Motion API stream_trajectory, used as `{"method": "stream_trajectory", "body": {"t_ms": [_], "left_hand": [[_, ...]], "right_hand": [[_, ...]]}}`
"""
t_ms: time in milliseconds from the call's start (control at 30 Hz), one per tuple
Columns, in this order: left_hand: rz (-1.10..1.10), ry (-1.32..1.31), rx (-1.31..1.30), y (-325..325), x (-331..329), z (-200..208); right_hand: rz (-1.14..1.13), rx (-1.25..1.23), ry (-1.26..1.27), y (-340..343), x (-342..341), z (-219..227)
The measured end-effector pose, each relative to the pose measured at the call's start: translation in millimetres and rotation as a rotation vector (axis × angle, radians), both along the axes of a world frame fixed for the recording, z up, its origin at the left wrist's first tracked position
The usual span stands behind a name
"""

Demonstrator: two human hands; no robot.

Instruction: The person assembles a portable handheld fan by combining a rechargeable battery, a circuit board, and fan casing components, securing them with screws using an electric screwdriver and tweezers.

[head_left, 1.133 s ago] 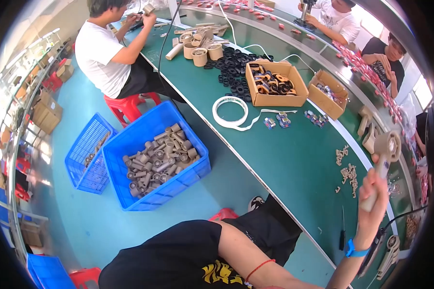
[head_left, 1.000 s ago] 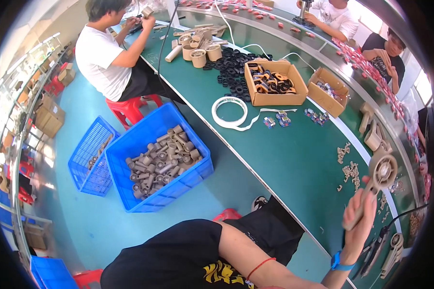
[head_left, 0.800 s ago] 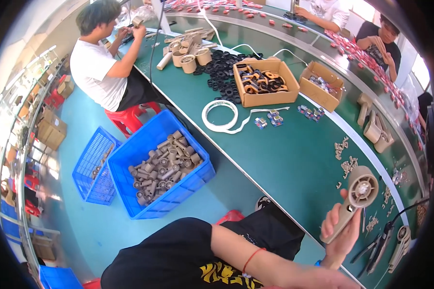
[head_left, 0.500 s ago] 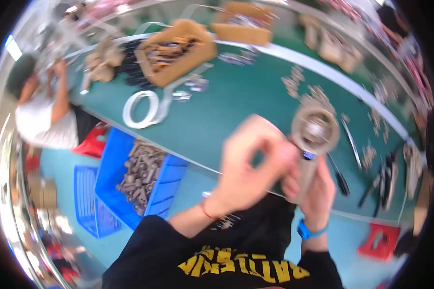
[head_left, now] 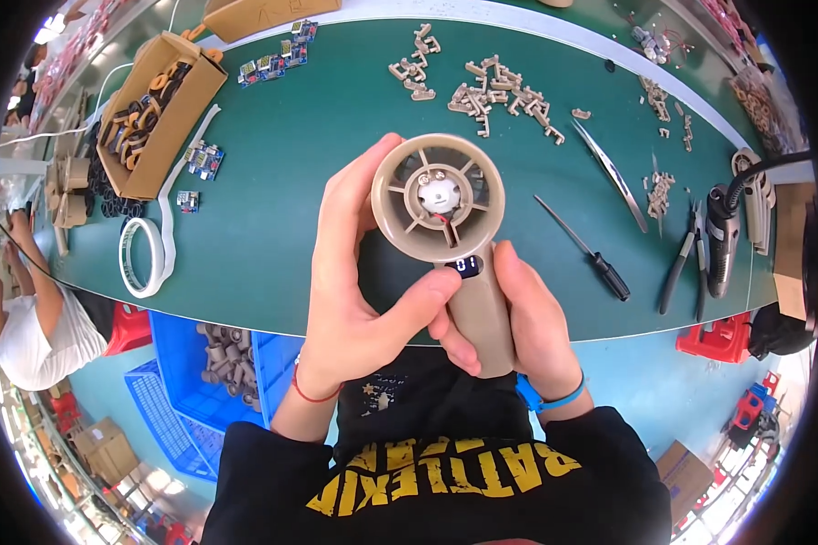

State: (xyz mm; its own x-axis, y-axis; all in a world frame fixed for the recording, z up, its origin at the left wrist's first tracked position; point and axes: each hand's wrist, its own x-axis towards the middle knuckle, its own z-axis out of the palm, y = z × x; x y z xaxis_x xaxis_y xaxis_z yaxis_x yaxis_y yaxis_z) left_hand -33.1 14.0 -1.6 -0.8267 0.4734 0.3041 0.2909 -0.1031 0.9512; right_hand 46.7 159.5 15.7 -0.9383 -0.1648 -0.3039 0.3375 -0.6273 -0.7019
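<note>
Handheld fan housing (head_left: pixel 450 236), tan with its round grille open and a small lit display on the stem, now sits steady and close above the green surface (head_left: pixel 318 136), where half a second back it was a blur. Left hand (head_left: pixel 359 291) curls around the ring, thumb on the display; right hand (head_left: pixel 527 327) is wrapped shut on the handle. Just right lie a screwdriver (head_left: pixel 583 248), tweezers (head_left: pixel 613 174) and pliers (head_left: pixel 680 262); a tape roll (head_left: pixel 141 257) rests well left.

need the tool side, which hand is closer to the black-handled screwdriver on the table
Right. The right hand, gripping the fan's handle, sits just left of the screwdriver; the left hand is farther left, beyond the fan.
</note>
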Motion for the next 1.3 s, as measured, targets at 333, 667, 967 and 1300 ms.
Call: {"method": "stream_trajectory", "body": {"t_ms": [333, 667, 967, 1300], "left_hand": [[0.022, 0.006, 0.060, -3.9, -2.7, 1.8], [0.040, -0.055, 0.044, -5.9, 2.3, 1.7], [0.027, 0.013, 0.077, -8.3, -2.5, -1.2], [0.009, -0.001, 0.171, -6.4, -1.3, -0.2]], "right_hand": [[0.018, 0.145, 0.129, -3.6, 0.1, 8.1], [0.046, 0.211, 0.035, -3.8, 0.6, 9.6], [0.090, 0.169, 0.025, -2.7, 0.8, 11.8], [0.070, -0.084, 0.098, -3.3, 1.0, 0.5]]}}
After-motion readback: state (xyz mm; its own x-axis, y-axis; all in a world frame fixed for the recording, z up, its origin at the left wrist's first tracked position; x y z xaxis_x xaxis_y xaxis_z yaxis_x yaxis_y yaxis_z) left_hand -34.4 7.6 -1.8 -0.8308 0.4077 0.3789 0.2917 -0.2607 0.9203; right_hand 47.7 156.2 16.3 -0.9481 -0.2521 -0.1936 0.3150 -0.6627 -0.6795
